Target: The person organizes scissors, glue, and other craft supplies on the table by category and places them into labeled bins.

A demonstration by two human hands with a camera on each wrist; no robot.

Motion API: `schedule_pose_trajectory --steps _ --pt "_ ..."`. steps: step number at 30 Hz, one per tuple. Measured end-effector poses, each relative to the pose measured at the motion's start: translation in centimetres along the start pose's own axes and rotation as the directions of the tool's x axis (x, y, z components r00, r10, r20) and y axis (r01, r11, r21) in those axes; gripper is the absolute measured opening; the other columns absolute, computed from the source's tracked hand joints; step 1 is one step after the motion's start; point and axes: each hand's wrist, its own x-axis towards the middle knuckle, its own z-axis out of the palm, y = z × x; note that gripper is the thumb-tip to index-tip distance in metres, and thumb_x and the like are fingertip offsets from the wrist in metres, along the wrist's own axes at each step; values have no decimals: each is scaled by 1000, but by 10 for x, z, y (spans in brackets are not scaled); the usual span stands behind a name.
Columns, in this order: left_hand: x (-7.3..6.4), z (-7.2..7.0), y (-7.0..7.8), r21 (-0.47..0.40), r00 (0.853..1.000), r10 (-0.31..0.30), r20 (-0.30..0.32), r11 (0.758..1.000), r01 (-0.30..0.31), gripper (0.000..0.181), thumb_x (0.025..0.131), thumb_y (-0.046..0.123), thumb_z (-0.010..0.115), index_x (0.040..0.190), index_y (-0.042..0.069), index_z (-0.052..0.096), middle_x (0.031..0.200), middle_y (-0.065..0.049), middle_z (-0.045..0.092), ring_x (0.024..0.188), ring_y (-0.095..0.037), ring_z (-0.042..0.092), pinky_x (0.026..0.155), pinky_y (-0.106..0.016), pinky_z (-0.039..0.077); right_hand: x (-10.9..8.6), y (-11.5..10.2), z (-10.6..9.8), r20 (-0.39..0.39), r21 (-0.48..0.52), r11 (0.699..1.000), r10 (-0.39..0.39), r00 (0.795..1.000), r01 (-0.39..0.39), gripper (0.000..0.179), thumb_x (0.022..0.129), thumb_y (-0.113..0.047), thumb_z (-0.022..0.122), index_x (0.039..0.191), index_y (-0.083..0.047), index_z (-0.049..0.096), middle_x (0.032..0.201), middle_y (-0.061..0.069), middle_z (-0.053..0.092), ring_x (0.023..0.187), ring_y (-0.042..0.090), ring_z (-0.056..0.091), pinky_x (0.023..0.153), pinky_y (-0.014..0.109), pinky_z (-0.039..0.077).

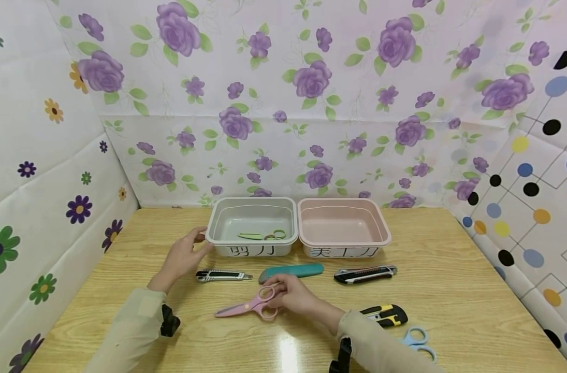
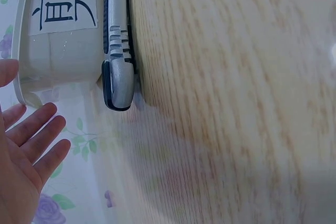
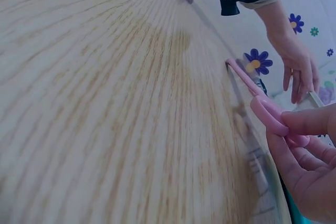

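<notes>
Evidently, working from a distance, I have the right hand (image 1: 293, 294) pinching the pink scissors (image 1: 247, 306) by a handle loop, blades pointing toward the left edge of the table (image 1: 218, 344); I judge that this grip gives control and spares the fingertips the blades. They sit in front of the cutters, toward the near edge; I can't tell whether their tip touches the tabletop. My left hand (image 1: 183, 259) has its fingers straight and spread at the left end of the grey tub (image 1: 252, 242), thumb at the rim, perhaps to steady it. That tub, with green scissors (image 1: 264, 237) inside, stands at the far edge beside the pink tub (image 1: 344, 243), likely so both mouths are easy to reach. Just in front, the silver cutter (image 1: 224, 275), teal cutter (image 1: 291, 271) and black cutter (image 1: 365, 274) lie in a row along that edge, apparently spaced for picking up. Toward the near right corner, my sleeve (image 1: 381, 344) partly hides the yellow cutter (image 1: 390, 314), with blue scissors (image 1: 415, 340) just beside it.
</notes>
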Motion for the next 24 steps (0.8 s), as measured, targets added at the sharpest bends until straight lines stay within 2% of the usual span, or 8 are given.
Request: schedule_pose_trajectory --steps 6,13,19,24 --pt "0 -1 2 0 1000 -4 4 1000 4 54 90 34 56 130 1 43 112 -22 60 106 -39 53 86 -53 43 1 2 -3 8 64 998 25 1000 -26 36 74 13 62 109 7 55 78 9 64 66 15 62 59 29 55" --pt "0 -1 2 3 1000 -10 7 1000 10 55 90 35 55 131 1 43 112 -22 59 107 -39 53 87 -52 43 -1 -4 -9 -13 50 999 15 1000 -14 37 73 11 62 109 6 55 79 10 65 69 17 63 60 29 54" --pt "0 -2 2 3 1000 -12 12 1000 12 55 90 36 55 131 0 42 112 -23 59 107 -40 52 87 -53 43 -2 -10 -15 -16 38 999 5 1000 -5 37 73 11 62 109 8 54 79 11 65 68 14 62 62 29 55" --pt "0 -1 1 4 1000 -13 18 1000 13 56 90 36 55 131 0 42 113 -23 59 107 -39 52 87 -53 43 -3 -13 -19 -8 48 999 6 1000 -6 37 75 11 60 110 7 53 79 11 65 70 18 63 63 31 55"
